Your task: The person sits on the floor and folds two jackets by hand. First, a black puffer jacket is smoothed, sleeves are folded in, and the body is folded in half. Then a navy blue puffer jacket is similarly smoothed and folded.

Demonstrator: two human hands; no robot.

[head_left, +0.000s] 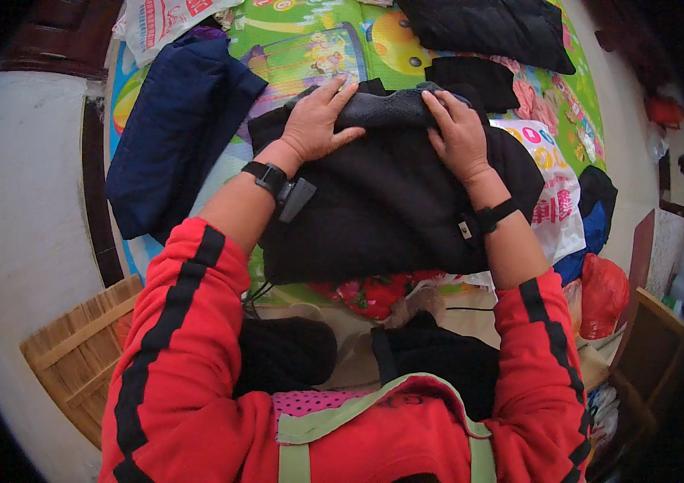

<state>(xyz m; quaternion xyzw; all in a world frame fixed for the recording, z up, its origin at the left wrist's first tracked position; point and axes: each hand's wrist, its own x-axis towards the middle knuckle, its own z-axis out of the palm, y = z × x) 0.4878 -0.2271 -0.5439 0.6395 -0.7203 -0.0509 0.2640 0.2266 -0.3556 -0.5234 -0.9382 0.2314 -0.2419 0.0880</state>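
A folded black garment [378, 205] with a dark grey fleece strip [390, 108] along its far edge lies in front of me. My left hand [320, 121] rests palm down at the left end of that strip, fingers and thumb spread. At the strip's right end, my right hand [456, 130] lies with its fingers reaching over the fleece and its thumb apart. Neither hand is plainly closed on the cloth. A small pale tag [465, 230] shows on the garment near my right wrist. The underside of the garment is hidden.
A colourful play mat [299, 60] lies underneath. Navy folded clothing [166, 133] sits at left, black clothing [490, 30] at the far right. A printed plastic bag [559, 199] and a red bag [604, 296] are on the right. A wooden board [79, 350] stands at lower left.
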